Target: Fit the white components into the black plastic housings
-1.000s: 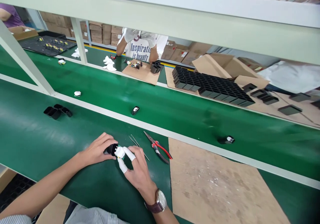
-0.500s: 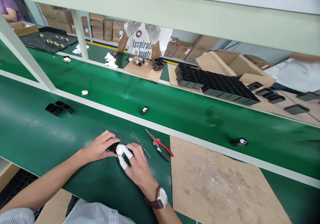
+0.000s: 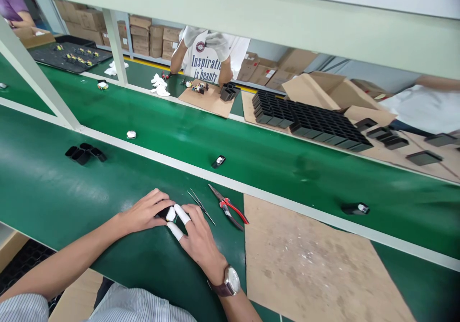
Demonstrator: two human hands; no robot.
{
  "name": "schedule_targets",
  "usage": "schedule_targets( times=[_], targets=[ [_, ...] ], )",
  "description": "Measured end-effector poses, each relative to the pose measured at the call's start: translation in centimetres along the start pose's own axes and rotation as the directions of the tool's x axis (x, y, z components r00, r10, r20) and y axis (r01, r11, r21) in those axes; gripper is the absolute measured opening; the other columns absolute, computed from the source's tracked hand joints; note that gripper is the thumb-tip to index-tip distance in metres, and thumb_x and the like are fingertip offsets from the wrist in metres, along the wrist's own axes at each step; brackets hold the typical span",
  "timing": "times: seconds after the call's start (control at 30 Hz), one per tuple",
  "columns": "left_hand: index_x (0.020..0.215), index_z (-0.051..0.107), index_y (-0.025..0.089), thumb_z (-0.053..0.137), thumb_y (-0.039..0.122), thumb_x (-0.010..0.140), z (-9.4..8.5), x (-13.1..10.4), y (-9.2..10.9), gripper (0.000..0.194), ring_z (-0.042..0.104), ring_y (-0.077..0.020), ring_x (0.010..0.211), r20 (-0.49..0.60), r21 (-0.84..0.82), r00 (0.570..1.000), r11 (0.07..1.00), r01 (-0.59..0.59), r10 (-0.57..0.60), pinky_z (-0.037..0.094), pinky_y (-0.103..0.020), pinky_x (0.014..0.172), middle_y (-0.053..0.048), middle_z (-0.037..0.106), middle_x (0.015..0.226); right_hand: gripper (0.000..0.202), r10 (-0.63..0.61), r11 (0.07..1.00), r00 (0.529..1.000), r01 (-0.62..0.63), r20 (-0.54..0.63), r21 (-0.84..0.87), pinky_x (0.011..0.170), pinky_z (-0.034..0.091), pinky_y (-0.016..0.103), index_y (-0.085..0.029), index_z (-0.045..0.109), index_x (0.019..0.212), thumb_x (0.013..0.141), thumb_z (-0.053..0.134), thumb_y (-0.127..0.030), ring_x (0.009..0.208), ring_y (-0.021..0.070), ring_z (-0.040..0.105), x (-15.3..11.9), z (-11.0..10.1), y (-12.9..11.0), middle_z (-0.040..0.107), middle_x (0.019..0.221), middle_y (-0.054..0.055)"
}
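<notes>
My left hand (image 3: 145,212) grips a small black case (image 3: 163,213) between thumb and fingers. A white-topped part (image 3: 171,214) with a bit of green and yellow sits at the case's open end. My right hand (image 3: 197,233), with white covers on two fingertips, pinches this part from the right. Tweezers (image 3: 201,207) and red-handled pliers (image 3: 227,208) lie on the green table just right of my hands. Several black cases (image 3: 82,155) stand together at the left.
A green belt (image 3: 172,140) carries a black case with a white top (image 3: 218,161), another case (image 3: 355,209) and a white part (image 3: 131,134). Cardboard (image 3: 312,259) lies at the right. Across the belt, a person's gloved hands (image 3: 217,44) are raised near rows of black cases (image 3: 312,120).
The white-topped part sits deeper in the black case, and my right fingers have closed in slightly on it. The items on the belt have moved right. The other person's gloved hands have come lower.
</notes>
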State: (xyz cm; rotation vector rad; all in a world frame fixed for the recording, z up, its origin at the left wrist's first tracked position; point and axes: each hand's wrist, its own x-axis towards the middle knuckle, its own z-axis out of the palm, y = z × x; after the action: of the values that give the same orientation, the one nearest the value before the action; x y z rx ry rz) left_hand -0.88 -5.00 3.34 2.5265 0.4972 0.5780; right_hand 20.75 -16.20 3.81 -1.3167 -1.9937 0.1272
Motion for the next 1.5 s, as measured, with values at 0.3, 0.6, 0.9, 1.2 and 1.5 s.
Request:
schedule_targets(
  times=[0.3,0.6,0.9,1.2,1.5],
  targets=[
    [0.142,0.054,0.023,0.066,0.028,0.102,-0.1,0.4,0.4,0.042,0.059,-0.0273,0.110,0.074,-0.210,0.996,0.975,0.070,-0.055,0.054,-0.040,0.094,-0.012,0.065,0.124,0.022,-0.021,1.000,0.999,0.020,0.026,0.019,0.093,0.059,0.049,-0.022,0.062,0.122,0.102,0.067,-0.028,0.114,0.0300,0.062,0.3,0.3,-0.1,0.065,0.125,0.014],
    [0.144,0.055,0.025,0.068,0.023,0.098,-0.4,-0.1,0.0,0.048,0.062,-0.0269,0.122,0.015,-0.259,0.993,0.959,0.116,-0.116,0.054,-0.043,0.106,-0.011,0.068,0.131,0.039,0.094,0.993,0.996,-0.093,0.012,-0.069,0.099,0.056,0.048,-0.021,0.055,0.143,0.106,0.060,-0.031,0.119,0.0293,0.061,0.0,-0.1,1.8,0.063,0.130,0.014],
    [0.131,0.062,0.027,0.073,0.033,0.096,-0.1,-0.6,-0.2,0.037,0.072,-0.0212,0.105,-0.060,-0.317,0.949,0.907,0.275,-0.309,0.058,-0.037,0.098,-0.005,0.071,0.118,0.033,0.115,0.982,0.993,-0.117,-0.024,-0.146,0.082,0.058,0.038,-0.018,0.064,0.127,0.101,0.046,-0.009,0.097,0.0241,0.066,-0.8,-1.1,3.7,0.066,0.107,0.011],
    [0.136,0.058,0.028,0.073,0.031,0.096,0.1,-0.8,-0.5,0.043,0.071,-0.0209,0.105,-0.065,-0.300,0.959,0.922,0.244,-0.275,0.058,-0.037,0.098,-0.005,0.070,0.115,0.025,0.010,0.938,0.992,0.036,0.128,-0.346,0.065,0.051,0.034,-0.018,0.064,0.091,0.094,0.045,-0.003,0.083,0.0224,0.060,0.0,-1.6,0.5,0.062,0.106,0.011],
    [0.136,0.058,0.029,0.075,0.029,0.095,0.2,-0.7,-0.5,0.044,0.072,-0.0202,0.105,-0.089,-0.306,0.961,0.926,0.222,-0.260,0.058,-0.035,0.097,-0.003,0.071,0.115,0.025,-0.010,0.933,0.987,0.066,0.158,-0.353,0.066,0.050,0.033,-0.020,0.062,0.091,0.091,0.046,0.000,0.085,0.0221,0.058,1.1,-0.9,0.2,0.062,0.107,0.010]
  ],
)
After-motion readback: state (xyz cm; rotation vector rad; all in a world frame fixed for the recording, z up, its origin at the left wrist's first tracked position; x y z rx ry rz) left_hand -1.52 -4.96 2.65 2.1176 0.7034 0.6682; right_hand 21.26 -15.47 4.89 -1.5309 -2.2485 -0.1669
